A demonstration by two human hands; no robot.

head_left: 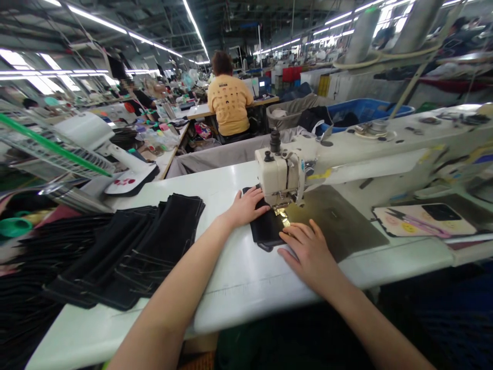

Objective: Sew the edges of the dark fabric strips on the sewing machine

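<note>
A dark fabric piece [265, 226] lies folded on the white table, its right edge by the lit needle area of the sewing machine [275, 177]. My left hand [248, 205] rests flat on the fabric's upper part, fingers spread. Near its lower right edge is my right hand [308, 252], with fingers apart and the fingertips touching the fabric close to the presser foot. Neither hand grips anything. Left of my left arm, black sewn pieces [169, 226] lie in an overlapping pile with light stitching along their edges.
A phone-like case [458, 218] with purple scissors [419, 223] lies on the right. A white fan-like device [127, 169] and wire rack [50, 139] stand at the left. Ahead are a seated person in yellow [230, 105], fabric bins and a blue basket [365, 110].
</note>
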